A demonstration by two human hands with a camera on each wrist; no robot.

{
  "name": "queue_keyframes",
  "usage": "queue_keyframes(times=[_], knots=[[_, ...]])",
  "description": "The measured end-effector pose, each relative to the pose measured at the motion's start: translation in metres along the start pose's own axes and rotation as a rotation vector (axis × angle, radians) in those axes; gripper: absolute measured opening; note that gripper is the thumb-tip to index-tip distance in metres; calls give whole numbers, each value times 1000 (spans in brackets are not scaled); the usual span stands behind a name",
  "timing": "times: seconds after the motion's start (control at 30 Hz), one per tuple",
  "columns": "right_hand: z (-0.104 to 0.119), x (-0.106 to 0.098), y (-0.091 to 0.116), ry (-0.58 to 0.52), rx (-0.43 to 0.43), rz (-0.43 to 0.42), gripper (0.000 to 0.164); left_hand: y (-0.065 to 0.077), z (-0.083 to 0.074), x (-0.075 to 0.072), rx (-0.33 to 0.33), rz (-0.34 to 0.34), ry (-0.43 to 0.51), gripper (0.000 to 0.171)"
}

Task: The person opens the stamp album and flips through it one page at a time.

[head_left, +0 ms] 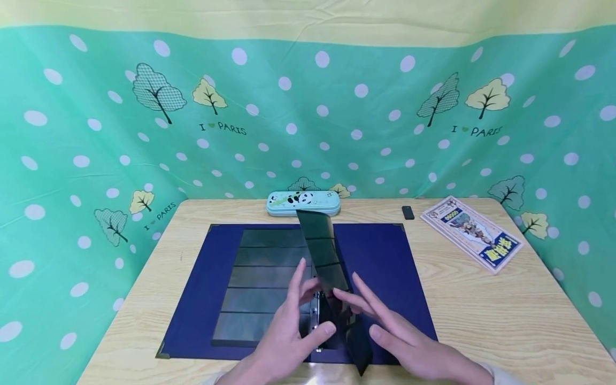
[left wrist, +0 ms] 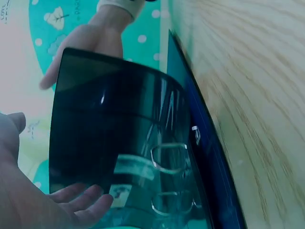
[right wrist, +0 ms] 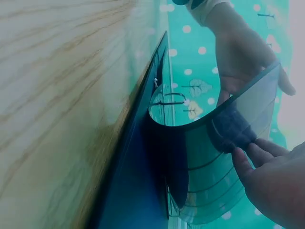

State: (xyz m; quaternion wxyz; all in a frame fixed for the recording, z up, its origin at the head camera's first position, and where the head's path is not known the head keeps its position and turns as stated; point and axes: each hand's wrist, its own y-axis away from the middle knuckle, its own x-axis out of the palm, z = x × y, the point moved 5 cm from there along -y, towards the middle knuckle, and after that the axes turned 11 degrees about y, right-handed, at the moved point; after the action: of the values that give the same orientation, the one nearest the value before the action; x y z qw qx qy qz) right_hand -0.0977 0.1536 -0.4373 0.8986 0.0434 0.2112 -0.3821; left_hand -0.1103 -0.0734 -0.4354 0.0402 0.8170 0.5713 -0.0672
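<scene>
A dark blue ring album [head_left: 385, 267] lies spread on the table. One see-through dark pocket page [head_left: 321, 251] stands curved upward from its metal rings [head_left: 316, 315], between both hands. My left hand [head_left: 284, 334] is on the page's left side, fingers extended; in the left wrist view its fingertips [left wrist: 90, 200] touch or nearly touch the page. On the other side my right hand [head_left: 404, 337] has its fingers against the page, as the right wrist view shows at the fingertips [right wrist: 250, 155]. More pocket pages [head_left: 262, 278] lie flat on the album's left half.
A light blue pencil case with pandas [head_left: 303, 202] stands behind the album. Toward the back right are a small black object [head_left: 407, 213] and a printed booklet or pack [head_left: 471, 232]. A green dotted curtain [head_left: 308, 123] borders the wooden table [head_left: 505, 310].
</scene>
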Motion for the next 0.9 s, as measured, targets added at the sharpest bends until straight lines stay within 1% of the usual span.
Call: queue_keyframes(times=[0.13,0.2,0.33,0.43,0.53,0.63,0.77,0.9], knots=[[-1,5,-6,-48,-14,25,63,-2,1,3,-44,-33,23,108],[-2,6,-8,-61,-16,30,60,-2,1,3,-52,-48,38,107],[-4,7,-10,-75,-17,38,59,-3,0,2,-12,-61,30,107],[-4,6,-9,-78,-19,36,60,-3,0,1,33,-55,0,105],[-4,5,-7,-88,-31,30,60,-2,1,0,52,-48,-16,102],[-2,2,-4,-69,-65,7,60,-2,3,-3,56,-57,-17,98],[-1,-6,1,-14,-95,-48,60,-2,4,-8,60,-95,-14,97],[-3,-15,6,28,-78,-100,60,-2,6,-14,40,-125,-3,97]])
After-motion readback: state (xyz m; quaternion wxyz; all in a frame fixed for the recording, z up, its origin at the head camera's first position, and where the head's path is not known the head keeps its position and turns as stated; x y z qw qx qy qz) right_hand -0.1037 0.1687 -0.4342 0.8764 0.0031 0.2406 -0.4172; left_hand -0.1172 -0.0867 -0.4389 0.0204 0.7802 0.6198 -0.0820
